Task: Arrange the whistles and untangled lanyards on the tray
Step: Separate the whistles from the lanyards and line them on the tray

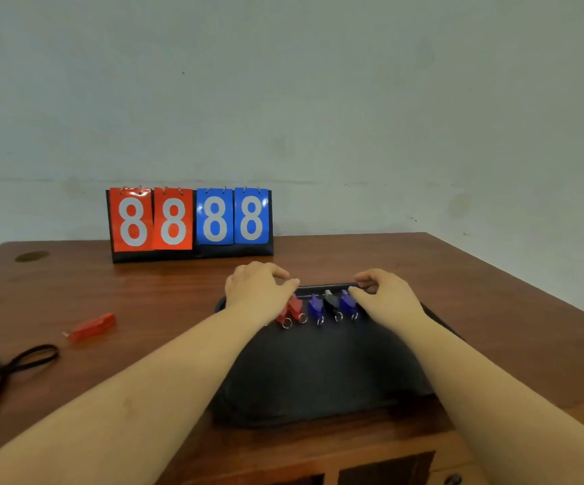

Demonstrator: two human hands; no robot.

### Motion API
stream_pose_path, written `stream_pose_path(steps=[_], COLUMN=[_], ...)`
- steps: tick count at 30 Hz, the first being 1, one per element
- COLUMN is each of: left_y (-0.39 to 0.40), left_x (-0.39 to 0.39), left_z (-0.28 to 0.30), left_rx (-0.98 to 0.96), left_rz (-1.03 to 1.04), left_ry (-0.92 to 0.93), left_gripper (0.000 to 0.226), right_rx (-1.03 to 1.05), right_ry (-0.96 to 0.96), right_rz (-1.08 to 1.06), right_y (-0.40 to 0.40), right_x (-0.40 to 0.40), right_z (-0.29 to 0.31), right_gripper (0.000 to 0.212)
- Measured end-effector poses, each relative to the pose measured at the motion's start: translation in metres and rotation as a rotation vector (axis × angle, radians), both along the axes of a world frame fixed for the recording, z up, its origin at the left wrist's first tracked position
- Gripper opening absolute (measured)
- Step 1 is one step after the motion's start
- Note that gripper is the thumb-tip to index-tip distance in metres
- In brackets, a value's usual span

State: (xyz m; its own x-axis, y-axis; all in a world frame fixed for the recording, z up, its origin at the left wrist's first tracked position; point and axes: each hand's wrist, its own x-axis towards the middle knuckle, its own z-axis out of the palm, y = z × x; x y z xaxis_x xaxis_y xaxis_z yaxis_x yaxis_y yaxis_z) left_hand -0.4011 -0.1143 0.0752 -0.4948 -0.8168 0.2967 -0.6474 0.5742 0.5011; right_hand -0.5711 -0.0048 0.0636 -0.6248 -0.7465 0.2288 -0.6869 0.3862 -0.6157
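A black tray (318, 379) lies on the wooden table in front of me. Along its far edge stands a row of whistles with key rings: two red whistles (295, 307), a blue whistle (315, 304), a black whistle (331, 301) and another blue whistle (347, 300). My left hand (255, 285) rests with bent fingers over the left end of the row and partly covers a red whistle. My right hand (385, 295) is at the right end, its thumb against the last blue whistle. Whether either hand grips anything is hidden. A loose red whistle (93, 326) lies on the table to the left. Black lanyards (0, 376) lie tangled at the left edge.
A flip scoreboard (190, 224) showing 8s on red and blue cards stands at the back of the table (475, 309) against the wall. A round cable cover (31, 256) sits at the far left corner. Drawer fronts show below the table's near edge.
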Motion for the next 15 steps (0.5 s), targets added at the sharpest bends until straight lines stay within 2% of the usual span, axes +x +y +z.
stream_pose_path(steps=[5, 10, 15], left_y=[-0.005, -0.015, -0.037], left_x=[0.087, 0.168, 0.223], left_z=[0.001, -0.013, -0.023], left_rx=[0.049, 0.099, 0.089], left_rz=[0.079, 0.190, 0.269], left_ry=[0.041, -0.018, 0.006], left_gripper=[0.030, 0.030, 0.034], right_rx=[0.008, -0.001, 0.030], right_ry=[0.011, 0.021, -0.010], right_rz=[0.179, 0.370, 0.452], right_y=[-0.022, -0.049, -0.082], right_x=[0.074, 0.156, 0.214], right_z=[0.005, 0.002, -0.003], right_gripper=[0.032, 0.023, 0.023])
